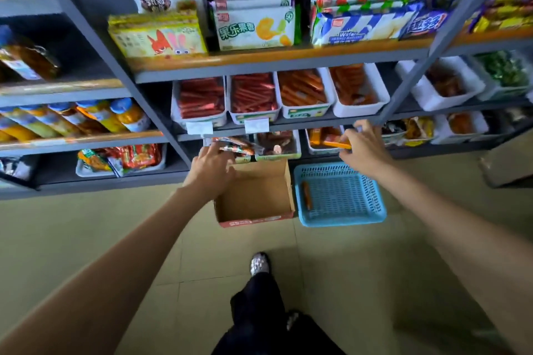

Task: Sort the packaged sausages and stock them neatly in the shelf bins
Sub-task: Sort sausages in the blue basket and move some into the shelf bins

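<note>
At centre frame the left hand [212, 164] reaches to a low shelf bin [230, 150], fingers around sausage packets [235, 147]; right of centre the right hand [364, 148] pinches an orange packet [337, 143] at another white bin [323, 140]; below them on the tiled floor [360, 268] sit an open cardboard box [253, 202] and, just beside it, a blue basket [341, 196] holding one sausage [306, 194]; above, four white bins [281, 99] hold red and orange sausages.

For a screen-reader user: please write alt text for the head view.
Both hands reach into low shelf bins: the left hand holds sausage packs, the right hand an orange pack. On the floor sit a cardboard box and a blue basket.
</note>
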A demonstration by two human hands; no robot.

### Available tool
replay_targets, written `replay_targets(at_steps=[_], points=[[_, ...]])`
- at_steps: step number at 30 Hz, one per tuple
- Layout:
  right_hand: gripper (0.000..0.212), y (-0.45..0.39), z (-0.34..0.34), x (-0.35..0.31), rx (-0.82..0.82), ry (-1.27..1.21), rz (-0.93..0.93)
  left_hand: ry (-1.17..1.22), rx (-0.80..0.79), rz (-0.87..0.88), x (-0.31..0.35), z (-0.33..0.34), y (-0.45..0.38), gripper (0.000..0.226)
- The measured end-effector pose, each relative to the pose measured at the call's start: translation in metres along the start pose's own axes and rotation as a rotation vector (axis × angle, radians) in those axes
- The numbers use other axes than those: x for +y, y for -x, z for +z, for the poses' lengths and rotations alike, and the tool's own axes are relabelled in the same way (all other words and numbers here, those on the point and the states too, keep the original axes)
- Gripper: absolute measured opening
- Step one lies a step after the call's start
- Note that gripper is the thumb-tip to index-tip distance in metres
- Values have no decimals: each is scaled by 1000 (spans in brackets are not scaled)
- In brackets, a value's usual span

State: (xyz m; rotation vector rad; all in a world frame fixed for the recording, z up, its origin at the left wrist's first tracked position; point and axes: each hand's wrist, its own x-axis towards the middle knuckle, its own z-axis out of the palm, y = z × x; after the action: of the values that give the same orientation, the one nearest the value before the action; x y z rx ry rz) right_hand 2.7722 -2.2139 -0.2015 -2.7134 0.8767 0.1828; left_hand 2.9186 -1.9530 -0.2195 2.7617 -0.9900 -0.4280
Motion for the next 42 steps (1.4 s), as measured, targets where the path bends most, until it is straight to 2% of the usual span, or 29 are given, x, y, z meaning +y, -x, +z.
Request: replay_targets(at_steps=[9, 15, 19, 23, 27, 31, 33, 36, 39, 42], points=[[31, -112, 24, -18, -76, 19, -45, 81, -55, -19, -15, -1, -134, 34], [37, -166, 47, -6, -158, 47, -93, 92, -50, -4, 9, 30, -177, 37], [43, -191, 61, 7, -158, 44, -136, 84, -30, -18, 23, 49, -199, 42], [50, -224, 85, 30, -73, 35, -127, 50, -23, 58, 40, 73, -235, 46], [56, -280, 118, 47, 17, -37, -66, 0, 55, 121, 49, 102, -294, 48], [62, -355, 145, 50, 124, -69, -136, 17, 146, 118, 50, 128, -357, 51], [75, -392, 159, 56, 88, -16, -160, 0, 152, 151, 49, 141, -390, 58], [97, -442, 181, 77, -78, 163, -195, -54, 86, 208, 53, 160, -431, 75], [86, -477, 201, 94, -191, 249, -197, -129, 41, 215, 53, 181, -454, 81], [77, -497, 215, 97, -212, 212, -240, -71, 85, 203, 44, 195, -466, 84]])
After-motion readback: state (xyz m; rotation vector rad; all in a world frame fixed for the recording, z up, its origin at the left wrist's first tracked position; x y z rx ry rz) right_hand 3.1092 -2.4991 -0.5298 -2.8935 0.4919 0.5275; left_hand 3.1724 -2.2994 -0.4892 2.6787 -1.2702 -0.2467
